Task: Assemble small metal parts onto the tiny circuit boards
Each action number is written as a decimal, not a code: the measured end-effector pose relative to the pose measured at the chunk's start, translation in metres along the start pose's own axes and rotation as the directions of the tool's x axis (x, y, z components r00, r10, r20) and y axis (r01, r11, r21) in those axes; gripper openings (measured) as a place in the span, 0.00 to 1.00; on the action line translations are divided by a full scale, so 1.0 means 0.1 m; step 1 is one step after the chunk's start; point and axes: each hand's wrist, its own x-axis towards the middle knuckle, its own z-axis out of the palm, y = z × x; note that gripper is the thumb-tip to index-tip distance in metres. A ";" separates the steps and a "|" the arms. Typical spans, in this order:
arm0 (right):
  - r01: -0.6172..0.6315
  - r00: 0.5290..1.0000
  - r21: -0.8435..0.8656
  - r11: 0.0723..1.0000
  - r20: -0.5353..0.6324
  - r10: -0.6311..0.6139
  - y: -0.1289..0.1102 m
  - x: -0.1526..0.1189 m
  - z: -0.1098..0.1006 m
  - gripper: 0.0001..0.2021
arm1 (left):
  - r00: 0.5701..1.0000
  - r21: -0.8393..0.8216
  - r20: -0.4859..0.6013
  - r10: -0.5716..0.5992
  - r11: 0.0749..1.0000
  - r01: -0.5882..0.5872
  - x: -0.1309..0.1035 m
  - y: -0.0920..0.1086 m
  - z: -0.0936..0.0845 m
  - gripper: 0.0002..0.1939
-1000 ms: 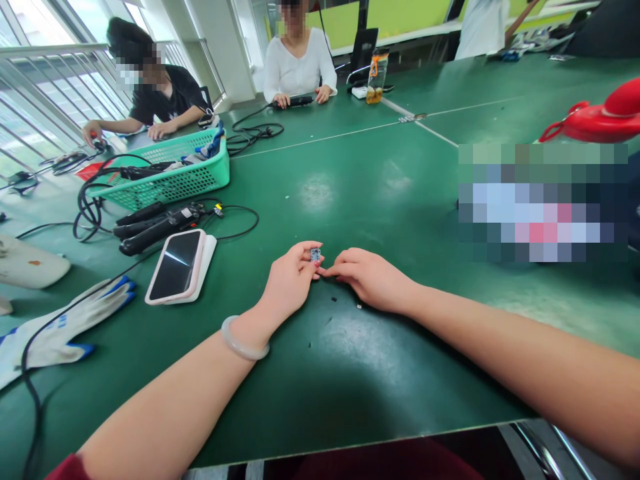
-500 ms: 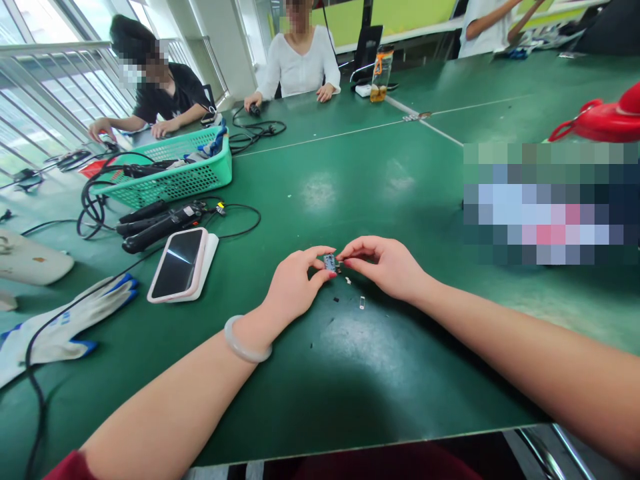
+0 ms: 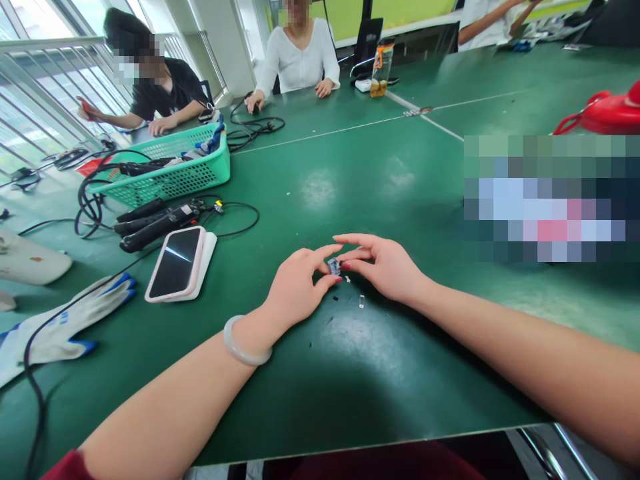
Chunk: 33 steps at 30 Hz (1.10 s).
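A small blue-grey part like a circuit board (image 3: 334,267) is held just above the green table, between both sets of fingertips. My left hand (image 3: 295,283) is closed on it, thumb below and index finger above. From the other side, my right hand (image 3: 390,267) pinches its edge with the thumb and a finger, while the right index finger reaches out over the top. Fingertips cover much of the part. On the table just below lie a tiny white piece (image 3: 348,279), a small dark piece (image 3: 335,299) and a small pale rectangular frame (image 3: 361,301).
To the left are a phone (image 3: 176,263), black corded tools (image 3: 157,225), a green basket (image 3: 175,175) and a white-and-blue glove (image 3: 75,320). A bottle (image 3: 381,70) stands at the back. A red object (image 3: 605,115) is at right. Several people sit around the table (image 3: 310,373).
The small part has turned and shifted slightly right in my fingers. My right index finger has stretched out over it. A person at the far left has raised a hand.
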 end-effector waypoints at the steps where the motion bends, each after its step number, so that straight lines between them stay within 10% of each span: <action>1: 0.012 1.000 -0.028 1.000 -0.009 -0.012 -0.01 0.00 0.00 0.20 | 1.000 0.000 0.004 0.008 1.000 -0.008 0.00 0.00 0.00 0.23; 13: 0.192 0.981 -0.216 0.957 0.042 -0.187 -0.07 -0.05 0.00 0.22 | 0.997 -0.011 0.040 0.062 0.998 -0.061 -0.02 0.02 -0.02 0.22; 20: 0.329 0.941 -0.554 0.765 0.124 -0.315 0.09 0.05 -0.07 0.11 | 0.998 -0.021 -0.003 -0.067 0.998 0.067 0.01 0.03 -0.04 0.14; 33: 0.395 0.917 -0.668 0.631 0.242 -0.318 0.16 0.13 -0.03 0.07 | 0.983 -0.029 0.018 -0.181 0.983 0.181 0.03 -0.06 0.00 0.14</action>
